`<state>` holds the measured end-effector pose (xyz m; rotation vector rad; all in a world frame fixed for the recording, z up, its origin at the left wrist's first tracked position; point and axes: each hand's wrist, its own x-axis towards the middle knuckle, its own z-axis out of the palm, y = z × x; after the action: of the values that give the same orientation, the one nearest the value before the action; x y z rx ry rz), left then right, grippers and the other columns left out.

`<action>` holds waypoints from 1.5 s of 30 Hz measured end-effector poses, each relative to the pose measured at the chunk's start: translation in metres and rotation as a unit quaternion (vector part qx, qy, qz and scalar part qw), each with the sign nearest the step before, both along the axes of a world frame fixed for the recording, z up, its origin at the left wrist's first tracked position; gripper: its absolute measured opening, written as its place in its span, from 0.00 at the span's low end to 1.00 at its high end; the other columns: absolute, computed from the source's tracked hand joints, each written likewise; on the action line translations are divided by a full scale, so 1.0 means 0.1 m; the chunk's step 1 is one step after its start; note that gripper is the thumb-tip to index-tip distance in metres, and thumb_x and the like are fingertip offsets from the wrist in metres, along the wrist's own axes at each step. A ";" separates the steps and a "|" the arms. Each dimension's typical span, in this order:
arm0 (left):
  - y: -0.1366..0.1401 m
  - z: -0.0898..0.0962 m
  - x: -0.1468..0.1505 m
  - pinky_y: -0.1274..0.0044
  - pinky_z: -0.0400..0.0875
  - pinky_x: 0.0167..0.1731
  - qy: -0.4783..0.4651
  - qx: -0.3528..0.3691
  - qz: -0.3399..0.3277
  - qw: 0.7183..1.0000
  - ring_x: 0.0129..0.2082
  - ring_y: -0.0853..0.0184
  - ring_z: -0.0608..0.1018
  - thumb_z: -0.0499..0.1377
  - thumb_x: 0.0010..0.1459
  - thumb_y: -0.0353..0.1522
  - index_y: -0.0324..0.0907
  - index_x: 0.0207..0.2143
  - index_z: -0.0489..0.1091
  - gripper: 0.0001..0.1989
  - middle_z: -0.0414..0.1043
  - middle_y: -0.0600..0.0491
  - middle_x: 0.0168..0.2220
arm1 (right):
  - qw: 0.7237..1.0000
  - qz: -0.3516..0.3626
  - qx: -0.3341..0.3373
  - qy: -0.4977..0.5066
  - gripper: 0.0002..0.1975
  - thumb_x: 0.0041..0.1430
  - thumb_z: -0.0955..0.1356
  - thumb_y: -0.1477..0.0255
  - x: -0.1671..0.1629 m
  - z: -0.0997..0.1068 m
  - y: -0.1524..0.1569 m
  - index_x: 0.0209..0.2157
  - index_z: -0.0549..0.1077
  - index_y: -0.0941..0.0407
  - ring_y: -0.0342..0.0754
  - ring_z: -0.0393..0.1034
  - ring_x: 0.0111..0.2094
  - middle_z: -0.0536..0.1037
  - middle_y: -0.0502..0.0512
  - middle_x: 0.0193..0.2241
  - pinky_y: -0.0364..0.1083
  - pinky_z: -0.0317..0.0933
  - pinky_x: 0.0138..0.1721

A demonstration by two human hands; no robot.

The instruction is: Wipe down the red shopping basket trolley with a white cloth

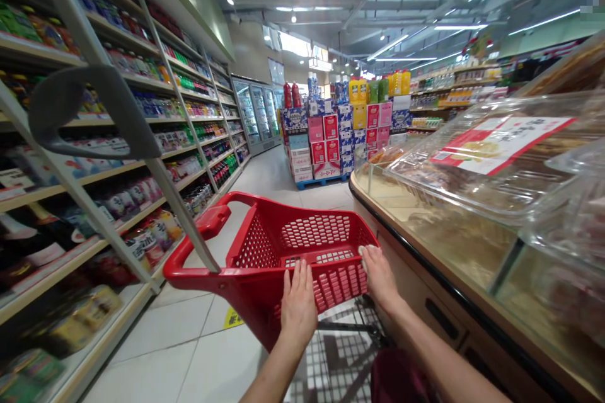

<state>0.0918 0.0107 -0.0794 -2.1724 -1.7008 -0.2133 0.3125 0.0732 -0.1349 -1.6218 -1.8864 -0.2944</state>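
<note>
A red plastic shopping cart basket (302, 214) with mesh-like sides stands in front of me, turned sideways, and a grey metal pole with a dark grey handle (94, 113) rises at its left end. My left hand (299, 302) lies flat against the basket's near side, fingers stretched up to the rim. At the basket's right near corner, my right hand (378, 274) bends over the rim. A small white wad (363, 251) shows at its fingertips; its kind is too small to tell. Both palms face away from me.
Shelves of drinks (189, 88) line the left side. Ahead, stacked drink cartons (326, 145) stand on a blue pallet (324, 181), with glass-door fridges (258, 110) behind. At right, a glass-edged counter (416, 236) holds clear food boxes (477, 164). A tiled floor (151, 327) runs below.
</note>
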 end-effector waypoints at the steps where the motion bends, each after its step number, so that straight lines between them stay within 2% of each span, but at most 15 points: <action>1: 0.00 0.01 0.00 0.65 0.45 0.57 -0.002 0.000 0.001 1.000 0.59 0.62 0.51 0.45 0.49 0.27 0.33 0.56 0.51 0.29 0.48 0.47 0.59 | 0.999 0.040 0.012 -0.006 0.26 0.52 0.54 0.85 -0.10 0.00 -0.02 0.53 0.62 0.60 0.52 0.53 0.55 0.65 0.62 0.52 0.55 0.53 0.52; 3: -0.01 0.03 -0.04 0.65 0.45 0.57 -0.001 0.004 0.000 1.000 0.59 0.62 0.50 0.45 0.50 0.28 0.34 0.56 0.50 0.29 0.47 0.48 0.59 | 0.993 0.114 0.034 -0.021 0.27 0.52 0.54 0.85 -0.26 0.00 -0.06 0.53 0.61 0.57 0.50 0.51 0.56 0.63 0.58 0.53 0.53 0.52 0.53; 4: -0.02 0.04 -0.07 0.65 0.45 0.57 -0.002 0.009 0.005 1.000 0.59 0.62 0.50 0.45 0.49 0.29 0.34 0.56 0.50 0.29 0.47 0.48 0.59 | 0.990 0.130 0.039 -0.023 0.27 0.51 0.54 0.85 -0.30 0.00 -0.06 0.53 0.61 0.57 0.50 0.50 0.57 0.63 0.58 0.53 0.53 0.52 0.53; 9: -0.07 0.10 -0.24 0.64 0.47 0.56 -0.012 0.021 0.026 0.999 0.59 0.61 0.51 0.46 0.47 0.28 0.31 0.56 0.51 0.30 0.47 0.45 0.59 | 0.997 0.045 0.050 0.027 0.27 0.51 0.54 0.86 -0.40 0.01 -0.03 0.53 0.60 0.58 0.51 0.53 0.55 0.65 0.61 0.51 0.56 0.55 0.52; 10: -0.07 0.10 -0.26 0.64 0.47 0.56 -0.014 0.020 0.026 0.999 0.59 0.61 0.51 0.46 0.47 0.28 0.31 0.55 0.51 0.30 0.48 0.45 0.59 | 0.996 0.060 0.057 0.027 0.27 0.51 0.54 0.86 -0.49 0.01 -0.05 0.54 0.60 0.58 0.51 0.53 0.56 0.65 0.61 0.51 0.56 0.55 0.52; 14: -0.08 0.08 -0.34 0.64 0.47 0.56 -0.016 0.038 0.025 0.999 0.59 0.61 0.51 0.46 0.48 0.29 0.31 0.55 0.52 0.29 0.49 0.45 0.59 | 0.978 0.193 0.079 -0.008 0.25 0.54 0.55 0.83 -0.81 0.05 -0.14 0.54 0.60 0.58 0.50 0.48 0.57 0.64 0.59 0.53 0.54 0.54 0.53; 16: -0.09 0.07 -0.40 0.64 0.46 0.56 -0.015 0.056 0.028 0.998 0.59 0.62 0.51 0.46 0.48 0.28 0.33 0.55 0.52 0.29 0.49 0.46 0.59 | 0.981 0.183 0.072 -0.004 0.25 0.54 0.54 0.84 -0.80 0.08 -0.14 0.53 0.60 0.58 0.51 0.48 0.57 0.64 0.59 0.52 0.55 0.54 0.53; 20: -0.12 0.04 -0.49 0.64 0.44 0.57 -0.008 0.067 0.031 0.997 0.59 0.61 0.51 0.47 0.47 0.27 0.33 0.56 0.51 0.30 0.49 0.45 0.59 | 0.993 0.101 0.045 0.029 0.28 0.51 0.53 0.87 -0.76 0.12 -0.11 0.53 0.60 0.59 0.51 0.52 0.56 0.65 0.61 0.51 0.57 0.54 0.52; 25: -0.15 0.13 -0.61 0.64 0.42 0.57 -0.015 0.085 0.026 0.996 0.59 0.61 0.52 0.47 0.46 0.28 0.33 0.56 0.52 0.30 0.52 0.45 0.58 | 0.974 0.220 0.047 0.006 0.27 0.51 0.56 0.86 -1.16 0.22 -0.20 0.54 0.60 0.59 0.51 0.50 0.57 0.64 0.60 0.52 0.54 0.53 0.53; 27: -0.18 0.20 -0.72 0.64 0.41 0.57 -0.030 0.107 0.042 0.993 0.59 0.61 0.51 0.47 0.45 0.27 0.33 0.55 0.52 0.31 0.52 0.45 0.58 | 0.976 0.216 0.038 0.008 0.25 0.52 0.56 0.85 -1.21 0.27 -0.19 0.52 0.62 0.59 0.50 0.53 0.55 0.65 0.61 0.51 0.54 0.53 0.53; 31: -0.22 0.28 -0.87 0.64 0.41 0.57 -0.046 0.115 0.058 0.991 0.59 0.60 0.52 0.48 0.42 0.26 0.31 0.55 0.53 0.32 0.52 0.43 0.58 | 0.988 0.148 0.012 0.033 0.24 0.51 0.55 0.86 -1.29 0.36 -0.18 0.49 0.65 0.60 0.50 0.58 0.52 0.69 0.63 0.47 0.54 0.55 0.51; 36: -0.27 0.29 -0.96 0.64 0.43 0.57 -0.031 0.129 0.049 0.990 0.59 0.61 0.53 0.47 0.43 0.26 0.32 0.54 0.54 0.31 0.53 0.44 0.57 | 0.964 0.261 0.027 0.030 0.28 0.47 0.55 0.88 -1.66 0.47 -0.27 0.52 0.62 0.61 0.49 0.55 0.54 0.65 0.62 0.51 0.52 0.54 0.53; 38: -0.31 0.32 -1.03 0.63 0.43 0.57 -0.027 0.141 0.056 0.988 0.59 0.62 0.51 0.47 0.44 0.26 0.33 0.55 0.53 0.31 0.52 0.46 0.58 | 0.962 0.270 0.026 0.042 0.28 0.48 0.55 0.87 -1.68 0.49 -0.27 0.52 0.63 0.60 0.49 0.57 0.53 0.66 0.62 0.50 0.53 0.54 0.52; 42: -0.41 0.38 -1.14 0.63 0.45 0.56 -0.022 0.144 0.079 0.986 0.60 0.62 0.49 0.46 0.45 0.25 0.34 0.55 0.52 0.31 0.49 0.46 0.59 | 0.967 0.236 0.037 0.084 0.25 0.52 0.54 0.85 -1.75 0.53 -0.26 0.51 0.64 0.58 0.49 0.60 0.51 0.70 0.62 0.46 0.55 0.57 0.50; 45: -0.44 0.39 -1.21 0.64 0.44 0.57 -0.022 0.151 0.062 0.986 0.60 0.62 0.50 0.47 0.46 0.26 0.35 0.56 0.52 0.30 0.52 0.47 0.58 | 0.950 0.294 0.056 0.090 0.28 0.49 0.54 0.87 -1.97 0.62 -0.35 0.52 0.61 0.60 0.50 0.56 0.53 0.67 0.62 0.49 0.55 0.55 0.51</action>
<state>-0.0296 -0.0332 -0.0403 -1.8484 -1.6961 -0.4578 0.1155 0.0383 -0.0732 -0.9137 -2.0614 0.0043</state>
